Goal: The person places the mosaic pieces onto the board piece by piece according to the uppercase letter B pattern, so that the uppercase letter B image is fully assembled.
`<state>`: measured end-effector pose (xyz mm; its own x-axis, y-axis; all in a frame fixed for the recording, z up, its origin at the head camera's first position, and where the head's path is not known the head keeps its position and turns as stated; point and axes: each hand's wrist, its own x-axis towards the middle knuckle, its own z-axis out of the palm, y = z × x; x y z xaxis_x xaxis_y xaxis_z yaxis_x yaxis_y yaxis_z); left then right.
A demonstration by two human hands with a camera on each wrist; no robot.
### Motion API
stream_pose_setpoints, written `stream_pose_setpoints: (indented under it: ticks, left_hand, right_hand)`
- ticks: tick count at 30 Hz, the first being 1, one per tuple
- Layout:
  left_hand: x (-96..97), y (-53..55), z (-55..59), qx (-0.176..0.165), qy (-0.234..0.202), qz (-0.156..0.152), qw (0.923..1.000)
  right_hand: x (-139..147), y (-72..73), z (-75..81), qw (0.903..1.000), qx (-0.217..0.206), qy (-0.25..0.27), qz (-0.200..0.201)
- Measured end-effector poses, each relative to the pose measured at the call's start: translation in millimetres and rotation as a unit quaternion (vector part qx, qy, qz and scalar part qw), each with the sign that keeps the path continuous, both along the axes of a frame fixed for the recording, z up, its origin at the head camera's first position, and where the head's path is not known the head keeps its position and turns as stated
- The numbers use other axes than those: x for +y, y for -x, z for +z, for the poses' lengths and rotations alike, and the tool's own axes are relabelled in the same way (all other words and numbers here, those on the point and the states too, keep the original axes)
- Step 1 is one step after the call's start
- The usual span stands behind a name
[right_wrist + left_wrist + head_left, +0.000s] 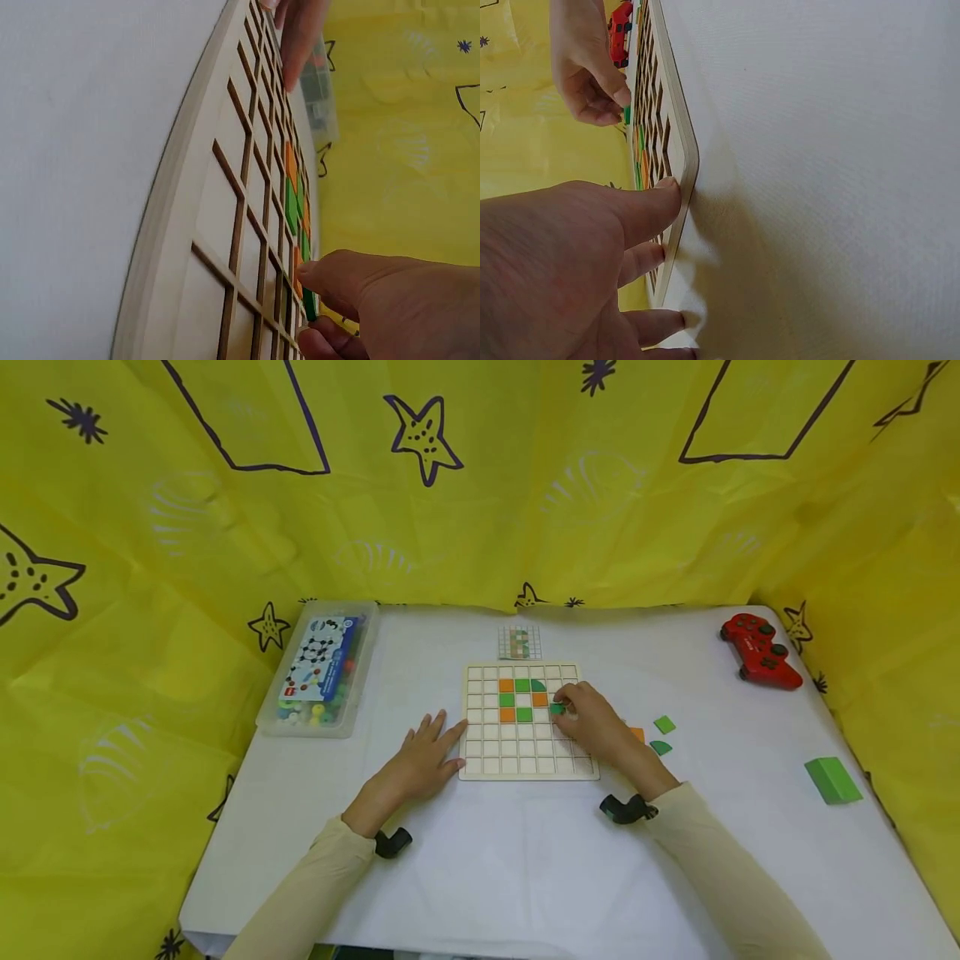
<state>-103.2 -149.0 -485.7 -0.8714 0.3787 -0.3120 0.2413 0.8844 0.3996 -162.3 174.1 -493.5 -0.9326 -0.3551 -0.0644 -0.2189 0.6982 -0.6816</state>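
Note:
A wooden grid board [510,766] lies on the white table, with several orange and green square tiles [522,686] and a dark green quarter-round tile [537,686] set around a bare cell. My right hand [592,718] pinches a green tile [557,708] between thumb and fingers, close over the board just right of an orange tile [540,699]. The fingers partly cover its shape. At the board's left edge, my left hand [426,758] lies with fingers spread, its thumb [656,206] and a fingertip touching the wooden rim.
Beyond the board lies a small pattern card [520,642]. Right of my right hand are a loose green square [664,724], a green quarter-round [661,747] and an orange piece [637,734]. A lidded plastic box [318,668], red game controller [761,652] and green block [832,780] stand farther out.

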Motion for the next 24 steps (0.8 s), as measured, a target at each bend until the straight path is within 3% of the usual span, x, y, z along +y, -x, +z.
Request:
stream_pose_setpoints:
  ticks: [9,24]
  left_hand:
    - [1.0,0.1,2.2,-0.004,-0.002,0.002,1.0000]
    - [0.8,0.4,1.7,-0.006,-0.001,0.004,1.0000]
  right_hand:
    - [-21.4,0.3,-4.4,0.9992,0.014,-0.020,0.032]
    - [-19.9,3.7,1.9,0.9981,-0.001,-0.027,0.055]
